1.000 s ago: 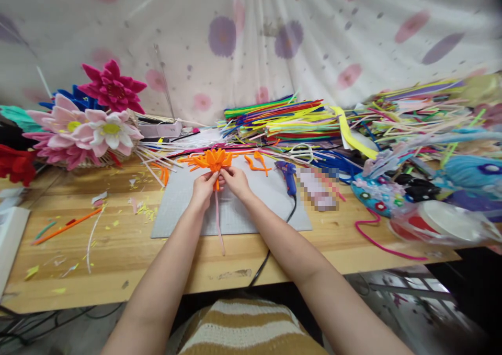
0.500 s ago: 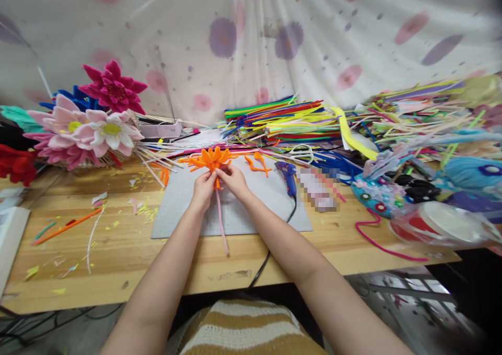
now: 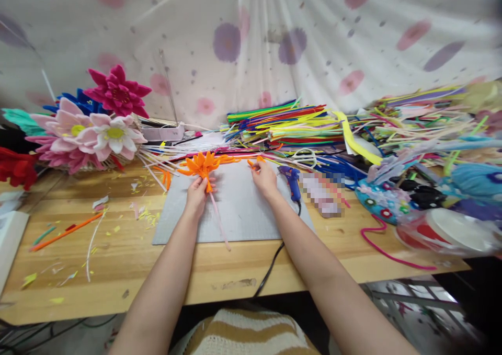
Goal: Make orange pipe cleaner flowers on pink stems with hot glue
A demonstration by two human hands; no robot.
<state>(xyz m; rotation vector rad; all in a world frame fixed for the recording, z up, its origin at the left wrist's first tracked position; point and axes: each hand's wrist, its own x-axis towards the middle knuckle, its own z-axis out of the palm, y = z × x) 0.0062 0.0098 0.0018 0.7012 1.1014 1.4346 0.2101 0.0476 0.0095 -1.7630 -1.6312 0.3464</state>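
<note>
My left hand (image 3: 197,194) is closed around the base of an orange pipe-cleaner flower (image 3: 202,165), whose petals fan out above the fingers. A pale pink stem (image 3: 219,220) slants down from it over the grey cutting mat (image 3: 239,208). At the mat's far right part, my right hand (image 3: 264,178) has its fingers pinched on a bent orange pipe-cleaner petal (image 3: 259,159); its tips show past the fingers. Just right of that hand lies a blue glue gun (image 3: 291,181) with a black cord.
Bundles of coloured pipe cleaners (image 3: 282,122) and scissors (image 3: 306,158) lie along the back. Finished flowers (image 3: 117,91) stand at the left. Yellow scraps (image 3: 151,219) and an orange pipe cleaner (image 3: 68,231) are on the wooden table (image 3: 129,261). A plastic-wrapped tub (image 3: 447,229) sits at the right.
My right hand has left the flower and moved right to the loose orange petals. My left hand, still holding the flower, has shifted slightly left and the flower leans left.
</note>
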